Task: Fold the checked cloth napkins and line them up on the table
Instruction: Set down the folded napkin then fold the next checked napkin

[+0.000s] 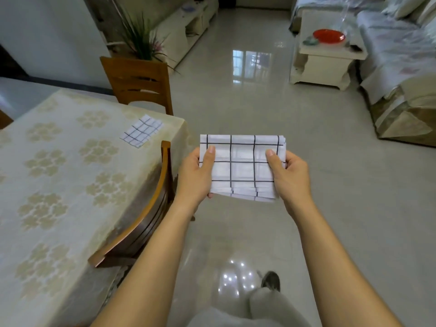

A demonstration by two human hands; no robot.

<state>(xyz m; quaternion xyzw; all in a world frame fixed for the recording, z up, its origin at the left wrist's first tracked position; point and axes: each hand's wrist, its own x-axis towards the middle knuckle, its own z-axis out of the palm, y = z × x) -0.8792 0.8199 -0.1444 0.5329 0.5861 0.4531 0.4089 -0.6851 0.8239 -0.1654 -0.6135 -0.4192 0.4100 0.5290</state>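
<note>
A folded white napkin with dark checks [241, 165] hangs in the air over the floor, to the right of the table. My left hand [195, 175] grips its left edge, thumb on top and fingers underneath. My right hand [289, 174] grips its right edge the same way. Several layers show at the napkin's near edge. A second folded checked napkin [141, 130] lies flat on the table [59, 161] near its far right corner.
The table wears a cream cloth with a flower pattern. One wooden chair [139, 208] is tucked at its right side, another [140, 84] at the far end. Glossy tiled floor stretches ahead. A side table with a red plate [329, 36] and a sofa stand at the right.
</note>
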